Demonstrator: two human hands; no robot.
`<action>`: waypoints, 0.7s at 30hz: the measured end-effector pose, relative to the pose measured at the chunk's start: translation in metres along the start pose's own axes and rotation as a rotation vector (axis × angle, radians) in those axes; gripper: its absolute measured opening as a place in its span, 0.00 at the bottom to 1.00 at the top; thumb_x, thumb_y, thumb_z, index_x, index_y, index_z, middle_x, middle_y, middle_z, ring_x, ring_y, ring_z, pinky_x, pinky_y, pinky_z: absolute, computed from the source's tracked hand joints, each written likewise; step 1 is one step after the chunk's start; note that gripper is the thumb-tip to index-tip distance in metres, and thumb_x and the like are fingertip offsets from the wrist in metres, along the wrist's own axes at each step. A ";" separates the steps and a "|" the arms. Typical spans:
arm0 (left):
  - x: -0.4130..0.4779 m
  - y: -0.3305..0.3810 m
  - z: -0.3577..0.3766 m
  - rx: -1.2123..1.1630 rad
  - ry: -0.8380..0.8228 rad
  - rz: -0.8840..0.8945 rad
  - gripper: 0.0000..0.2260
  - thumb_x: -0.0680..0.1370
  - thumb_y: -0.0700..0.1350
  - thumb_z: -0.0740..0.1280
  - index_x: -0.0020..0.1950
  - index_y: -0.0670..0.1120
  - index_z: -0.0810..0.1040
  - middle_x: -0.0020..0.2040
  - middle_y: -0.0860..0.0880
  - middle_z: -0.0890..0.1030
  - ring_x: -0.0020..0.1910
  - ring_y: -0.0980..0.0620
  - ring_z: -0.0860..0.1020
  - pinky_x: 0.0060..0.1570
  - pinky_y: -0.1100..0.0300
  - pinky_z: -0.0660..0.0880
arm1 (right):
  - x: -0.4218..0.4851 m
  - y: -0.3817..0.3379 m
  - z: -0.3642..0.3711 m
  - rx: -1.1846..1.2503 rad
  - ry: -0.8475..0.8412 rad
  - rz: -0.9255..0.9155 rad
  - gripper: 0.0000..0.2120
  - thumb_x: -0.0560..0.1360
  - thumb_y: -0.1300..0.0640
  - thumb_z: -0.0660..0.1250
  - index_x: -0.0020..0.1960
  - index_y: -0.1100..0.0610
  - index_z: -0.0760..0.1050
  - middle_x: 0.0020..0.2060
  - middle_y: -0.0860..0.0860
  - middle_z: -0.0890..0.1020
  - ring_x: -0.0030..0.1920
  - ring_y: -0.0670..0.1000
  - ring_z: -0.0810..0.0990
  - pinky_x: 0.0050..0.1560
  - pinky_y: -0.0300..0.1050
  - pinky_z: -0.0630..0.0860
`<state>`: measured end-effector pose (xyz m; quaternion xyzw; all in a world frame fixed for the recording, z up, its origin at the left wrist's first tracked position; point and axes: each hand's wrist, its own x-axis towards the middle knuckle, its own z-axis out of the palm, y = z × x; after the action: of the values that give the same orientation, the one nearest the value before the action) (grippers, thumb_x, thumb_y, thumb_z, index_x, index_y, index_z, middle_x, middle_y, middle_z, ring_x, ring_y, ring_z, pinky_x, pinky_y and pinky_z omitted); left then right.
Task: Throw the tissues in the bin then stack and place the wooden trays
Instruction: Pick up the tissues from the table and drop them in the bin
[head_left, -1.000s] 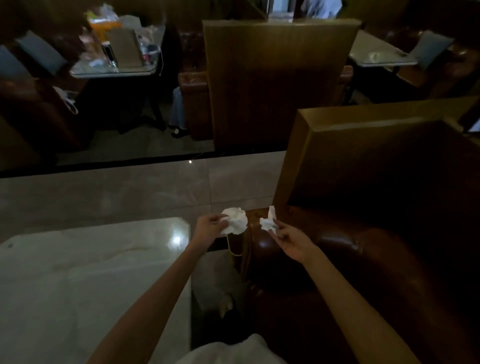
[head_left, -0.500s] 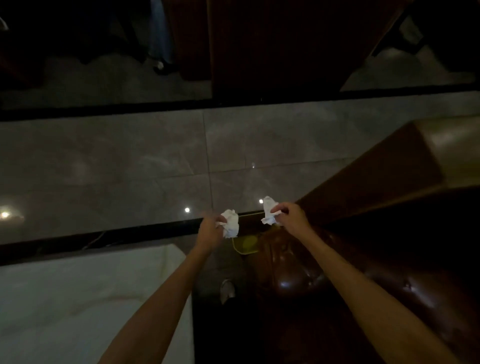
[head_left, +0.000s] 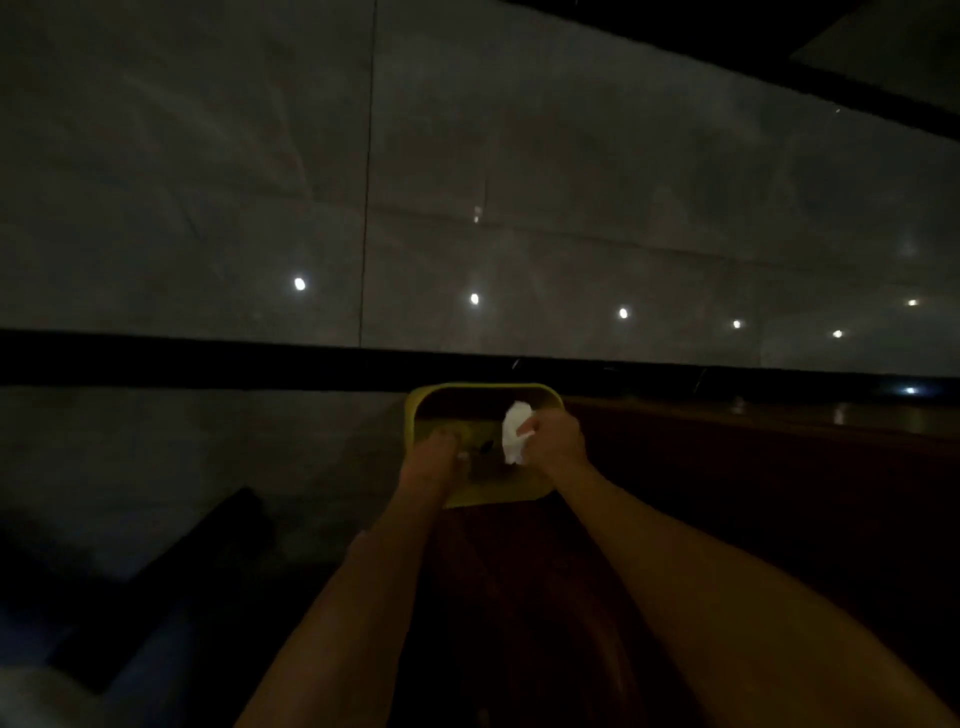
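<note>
A yellow-green bin stands on the floor below me, against the end of a brown sofa. Both my hands reach into its mouth. My right hand pinches a crumpled white tissue over the opening. My left hand is low over the bin's left side, and no tissue shows in it; the dim light hides its fingers. No wooden trays are in view.
Glossy grey floor tiles with lamp reflections fill the upper part of the view. A dark strip crosses the floor behind the bin. The brown leather sofa arm lies to the right, and a pale table corner sits at bottom left.
My view has tilted down onto the bin. Both hands have dropped from above the sofa arm into the bin's mouth. The tissue that was in my left hand is out of sight.
</note>
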<state>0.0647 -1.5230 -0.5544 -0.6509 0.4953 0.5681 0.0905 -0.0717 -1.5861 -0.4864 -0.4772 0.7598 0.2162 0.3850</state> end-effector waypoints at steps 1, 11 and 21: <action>0.018 -0.010 0.010 0.031 0.037 0.017 0.15 0.79 0.46 0.63 0.62 0.40 0.75 0.64 0.37 0.76 0.63 0.38 0.75 0.58 0.49 0.73 | 0.017 -0.001 0.015 -0.038 -0.009 -0.037 0.13 0.76 0.63 0.65 0.60 0.62 0.80 0.60 0.59 0.80 0.62 0.59 0.77 0.62 0.48 0.74; 0.081 -0.036 0.073 -0.091 -0.143 0.056 0.30 0.81 0.51 0.59 0.79 0.52 0.47 0.80 0.43 0.47 0.78 0.39 0.47 0.76 0.40 0.53 | 0.065 0.013 0.073 -0.457 -0.234 0.025 0.24 0.78 0.56 0.64 0.72 0.59 0.65 0.69 0.59 0.71 0.68 0.59 0.71 0.58 0.47 0.71; -0.093 0.013 -0.048 0.454 0.383 0.160 0.21 0.78 0.55 0.58 0.64 0.43 0.75 0.68 0.38 0.73 0.70 0.38 0.67 0.73 0.39 0.56 | -0.081 -0.052 -0.065 -0.273 0.270 -0.423 0.24 0.79 0.56 0.64 0.73 0.55 0.66 0.67 0.57 0.74 0.66 0.58 0.72 0.60 0.53 0.76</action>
<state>0.0985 -1.5117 -0.4552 -0.6683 0.6673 0.3151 0.0938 -0.0298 -1.6097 -0.3806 -0.6970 0.6516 0.1660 0.2491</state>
